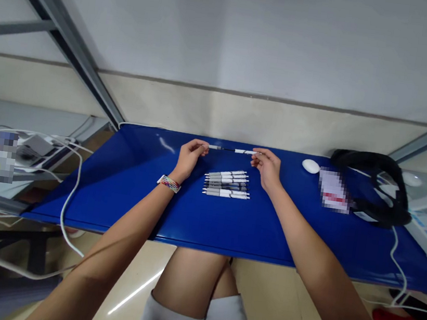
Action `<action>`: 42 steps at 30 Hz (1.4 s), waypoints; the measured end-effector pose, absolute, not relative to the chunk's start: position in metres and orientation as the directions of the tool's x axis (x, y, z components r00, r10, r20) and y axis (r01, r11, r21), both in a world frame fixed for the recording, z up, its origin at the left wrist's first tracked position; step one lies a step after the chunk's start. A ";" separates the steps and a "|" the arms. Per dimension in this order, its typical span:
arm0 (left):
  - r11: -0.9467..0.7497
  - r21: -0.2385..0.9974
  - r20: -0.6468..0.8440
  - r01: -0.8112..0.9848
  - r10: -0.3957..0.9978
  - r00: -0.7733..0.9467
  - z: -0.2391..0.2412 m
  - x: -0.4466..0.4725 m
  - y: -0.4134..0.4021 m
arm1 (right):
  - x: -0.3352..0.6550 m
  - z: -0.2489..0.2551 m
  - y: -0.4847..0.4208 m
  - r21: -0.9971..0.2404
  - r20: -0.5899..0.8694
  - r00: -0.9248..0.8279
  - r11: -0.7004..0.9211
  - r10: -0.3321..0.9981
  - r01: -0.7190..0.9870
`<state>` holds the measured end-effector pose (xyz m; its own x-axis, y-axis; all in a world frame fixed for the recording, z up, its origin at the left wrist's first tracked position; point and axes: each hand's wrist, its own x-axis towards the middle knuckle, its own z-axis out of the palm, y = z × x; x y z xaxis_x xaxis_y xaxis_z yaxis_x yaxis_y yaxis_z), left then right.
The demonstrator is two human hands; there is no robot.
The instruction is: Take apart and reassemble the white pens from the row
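- Pinched between fingertips at both ends: one pen (228,150), your left hand (190,160) on its grey section (214,147), your right hand (269,170) on its white barrel (242,152); a thin dark length shows between.
- Pen position: level, near the far edge of your blue table (197,223).
- Row of pens (228,184): white and grey, side by side, tips leftward, nearer you.
- White oval object (311,166): right of your right hand, well apart.

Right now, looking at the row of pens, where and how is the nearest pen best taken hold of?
Probably by the middle of its barrel, pinched across its width from the near side. The nearest pen is slim and straight and lies flat on the table, running left to right, its tip to the left. The other pens lie on its far side.
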<state>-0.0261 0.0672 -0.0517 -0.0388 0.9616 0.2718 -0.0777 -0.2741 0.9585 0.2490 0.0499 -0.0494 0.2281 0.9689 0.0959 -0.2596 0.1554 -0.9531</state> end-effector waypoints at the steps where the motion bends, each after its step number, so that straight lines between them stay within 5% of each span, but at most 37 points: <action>1: -0.274 0.958 0.272 -0.081 0.961 -0.039 -0.051 -0.026 0.067 | 0.250 -0.050 0.050 -0.950 0.094 0.240 0.159 0.966 -0.268; 18: -0.294 0.954 0.289 -0.055 0.954 -0.078 -0.051 -0.028 0.068 | 0.256 -0.047 0.050 -0.956 0.089 0.407 0.193 0.909 -0.222; 42: -0.313 0.950 0.310 -0.022 0.947 -0.085 -0.049 -0.027 0.065 | 0.257 -0.047 0.050 -0.958 0.082 0.404 0.184 0.911 -0.221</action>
<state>-0.0273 0.0654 -0.0495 -0.0853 0.9469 0.3100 -0.0223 -0.3128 0.9495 0.2571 0.0504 -0.0471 0.4044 0.9109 0.0819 -0.2212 0.1843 -0.9577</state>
